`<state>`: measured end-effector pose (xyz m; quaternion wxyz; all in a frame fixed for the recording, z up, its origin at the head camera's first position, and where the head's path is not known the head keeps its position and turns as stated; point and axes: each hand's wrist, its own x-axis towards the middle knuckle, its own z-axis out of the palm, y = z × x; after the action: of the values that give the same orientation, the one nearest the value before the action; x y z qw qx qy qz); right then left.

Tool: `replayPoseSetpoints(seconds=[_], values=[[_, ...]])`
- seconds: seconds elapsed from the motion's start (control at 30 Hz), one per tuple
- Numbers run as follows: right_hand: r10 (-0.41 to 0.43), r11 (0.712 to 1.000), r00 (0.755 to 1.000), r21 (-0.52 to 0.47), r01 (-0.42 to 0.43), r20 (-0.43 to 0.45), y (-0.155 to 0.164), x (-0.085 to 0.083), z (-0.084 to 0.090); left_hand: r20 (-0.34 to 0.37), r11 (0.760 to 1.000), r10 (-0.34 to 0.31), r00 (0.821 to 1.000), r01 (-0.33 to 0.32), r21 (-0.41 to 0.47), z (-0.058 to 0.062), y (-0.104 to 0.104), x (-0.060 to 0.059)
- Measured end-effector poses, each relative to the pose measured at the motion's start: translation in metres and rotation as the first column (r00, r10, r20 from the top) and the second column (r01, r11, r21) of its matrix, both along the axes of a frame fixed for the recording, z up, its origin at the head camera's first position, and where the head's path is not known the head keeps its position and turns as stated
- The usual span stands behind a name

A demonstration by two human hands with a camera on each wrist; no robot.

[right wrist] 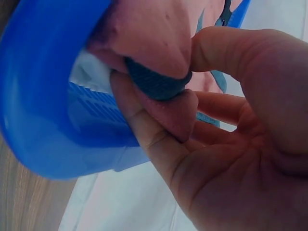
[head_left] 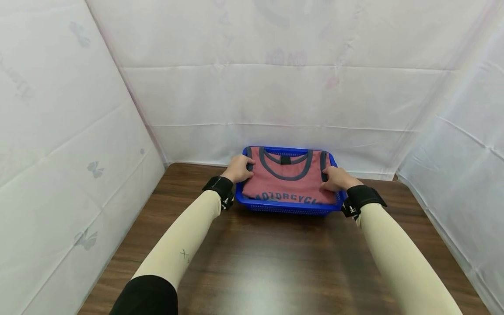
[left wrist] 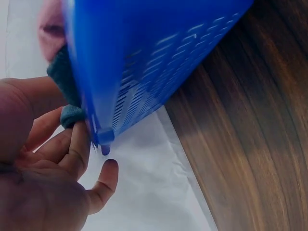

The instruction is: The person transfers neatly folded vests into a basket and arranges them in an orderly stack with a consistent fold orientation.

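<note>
Both hands pinched the folded red vest (head_left: 289, 183) at its armholes, left hand (head_left: 239, 169) at nine o'clock, right hand (head_left: 335, 178) at three; soft, light cloth, lying in the blue basket (head_left: 287, 207) on the bench (head_left: 271, 262).

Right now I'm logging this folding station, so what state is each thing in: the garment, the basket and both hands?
Red sleeveless shirt with dark grey trim: folded, lying flat in the basket, neckline facing up.
Blue perforated plastic basket: upright on the table, filled by the shirt.
Left hand: fingers curled at the shirt's left edge by the basket rim.
Right hand: thumb and fingers pinch the shirt's right edge.
Brown wooden table: bears the basket.
</note>
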<state>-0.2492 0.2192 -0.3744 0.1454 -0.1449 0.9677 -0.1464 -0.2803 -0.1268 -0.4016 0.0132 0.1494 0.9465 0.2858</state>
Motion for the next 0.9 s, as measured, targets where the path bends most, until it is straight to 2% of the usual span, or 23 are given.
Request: replayPoseSetpoints(seconds=[0.27, 0.43, 0.77, 0.9], values=[[0.021, 1.0, 1.0, 0.006, -0.021, -0.005, 0.001, -0.004, 0.002, 0.048, 1.0, -0.018, 0.999, 0.019, -0.018, 0.01, -0.003, -0.008], [0.017, 0.999, 1.0, 0.029, -0.017, 0.003, 0.001, -0.007, 0.001, 0.11, 1.0, -0.007, 0.994, 0.008, -0.009, 0.017, -0.004, -0.009], [-0.024, 0.998, 0.997, 0.062, 0.02, 0.072, -0.002, -0.013, -0.001, 0.188, 0.998, -0.009, 0.982, 0.021, -0.061, 0.024, -0.001, -0.012], [-0.034, 0.999, 0.993, 0.007, 0.033, 0.111, -0.001, -0.013, 0.001, 0.227, 0.993, -0.026, 0.974, 0.052, -0.109, 0.033, 0.002, -0.012]])
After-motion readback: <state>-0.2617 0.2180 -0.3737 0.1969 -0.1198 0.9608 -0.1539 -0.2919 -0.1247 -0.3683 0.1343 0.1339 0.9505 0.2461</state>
